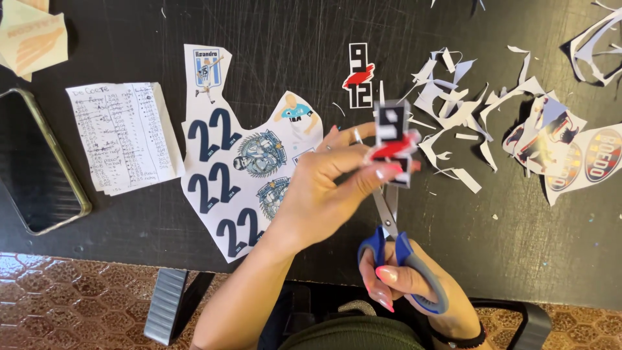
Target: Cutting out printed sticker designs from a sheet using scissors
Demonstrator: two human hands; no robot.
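My left hand (330,188) pinches a small black, white and red paper cutout (395,142) above the black table (505,240). Under it, my right hand (402,285) grips blue-and-grey-handled scissors (389,214), whose blades point up at the cutout's lower edge. A matching cutout (358,76) lies flat on the table just beyond. To the left of my left hand lies a printed paper sheet (236,165) with dark blue numerals and round emblems, partly hidden by my wrist.
White paper scraps (453,97) are strewn at the right, beside round printed badges (586,159). A handwritten paper list (123,136) and a dark phone (35,162) lie at the left. Folded tan papers (32,35) sit top left. Patterned floor tiles (71,298) show below the table edge.
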